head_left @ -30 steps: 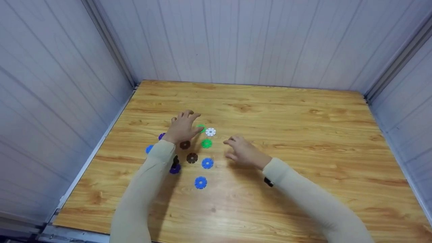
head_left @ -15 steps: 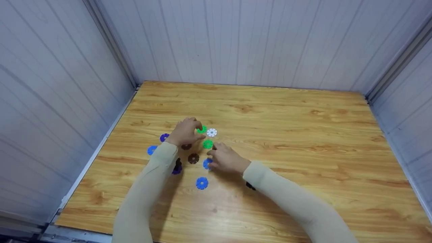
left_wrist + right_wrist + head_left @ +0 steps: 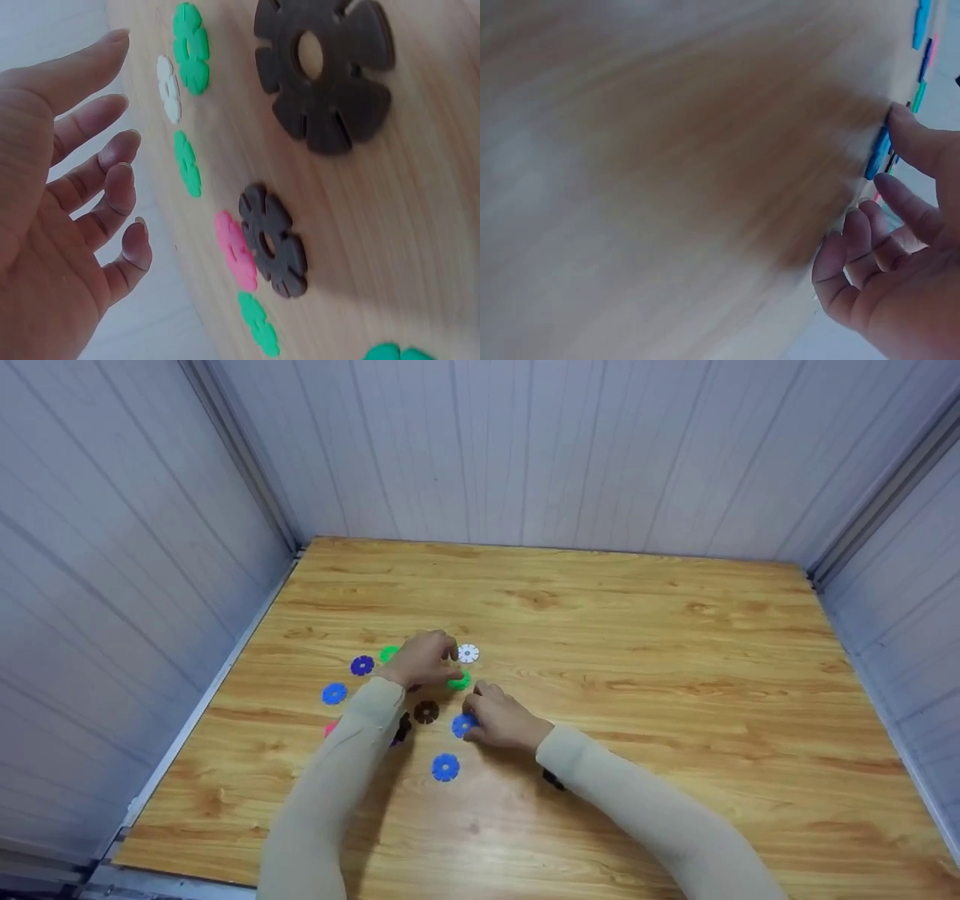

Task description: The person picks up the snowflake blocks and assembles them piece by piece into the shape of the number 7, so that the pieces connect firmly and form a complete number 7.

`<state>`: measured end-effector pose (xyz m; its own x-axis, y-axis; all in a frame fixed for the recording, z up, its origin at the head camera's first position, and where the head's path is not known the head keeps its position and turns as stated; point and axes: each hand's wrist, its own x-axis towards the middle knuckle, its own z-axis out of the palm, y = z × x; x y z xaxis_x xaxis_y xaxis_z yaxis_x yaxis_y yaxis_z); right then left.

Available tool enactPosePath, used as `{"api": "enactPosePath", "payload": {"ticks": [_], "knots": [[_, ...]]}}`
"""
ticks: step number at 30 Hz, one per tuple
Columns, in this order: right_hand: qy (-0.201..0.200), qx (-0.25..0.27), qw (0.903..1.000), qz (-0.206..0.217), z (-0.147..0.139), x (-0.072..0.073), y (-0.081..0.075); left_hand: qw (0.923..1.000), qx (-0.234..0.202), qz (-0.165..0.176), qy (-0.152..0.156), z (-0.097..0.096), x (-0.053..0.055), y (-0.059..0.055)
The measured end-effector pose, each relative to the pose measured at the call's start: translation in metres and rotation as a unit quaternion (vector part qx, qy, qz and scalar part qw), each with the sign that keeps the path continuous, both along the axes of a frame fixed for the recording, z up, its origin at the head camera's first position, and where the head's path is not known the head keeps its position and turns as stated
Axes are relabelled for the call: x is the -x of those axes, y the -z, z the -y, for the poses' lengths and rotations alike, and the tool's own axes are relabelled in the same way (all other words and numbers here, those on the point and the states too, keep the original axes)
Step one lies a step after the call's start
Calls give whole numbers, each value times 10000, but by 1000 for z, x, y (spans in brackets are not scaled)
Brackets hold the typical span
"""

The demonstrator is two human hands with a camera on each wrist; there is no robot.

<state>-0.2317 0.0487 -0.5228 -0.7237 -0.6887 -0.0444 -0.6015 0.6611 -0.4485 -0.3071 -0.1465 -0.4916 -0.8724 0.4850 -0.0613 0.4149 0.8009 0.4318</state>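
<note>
My right hand [image 3: 510,720] is low on the table, thumb and fingertips at a blue notched plastic disc [image 3: 464,726]. In the right wrist view that blue disc [image 3: 878,152] sits between the thumb and index finger, with the other fingers bent. Above the group of discs hovers my left hand [image 3: 424,660], its fingers loosely bent. In the left wrist view nothing is in the left hand [image 3: 67,187]. Near it are a white disc [image 3: 468,652] and a green disc [image 3: 460,680]. A brown disc [image 3: 427,712] lies between the hands.
Another blue disc [image 3: 445,767] lies nearer the front. Left of the left arm are a purple disc [image 3: 362,665], a blue disc [image 3: 334,694] and a partly hidden pink disc [image 3: 331,728]. Pale panels [image 3: 525,450] enclose the wooden table [image 3: 675,660] at the back and sides.
My right hand has moved left and down to the blue disc, which has shifted slightly right. My left hand has come a little right and nearer, uncovering a green disc behind it.
</note>
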Motion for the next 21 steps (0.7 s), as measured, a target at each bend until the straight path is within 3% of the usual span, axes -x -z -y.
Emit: {"api": "enactPosePath", "payload": {"ticks": [7,13,17,21], "knots": [[222,1042,9913,767,-6,2,-7,10000,44,-5,-69,-2,5,7],[699,1561,9776,1227,-24,-2,-14,9996,119,179,-170,-1,0,13],[1293,2010,9588,1533,-50,2,-21,9994,145,292,-118,-2,-1,14],[2096,2586,9275,1699,-79,10,-26,9991,1,428,-80,-2,0,14]]}}
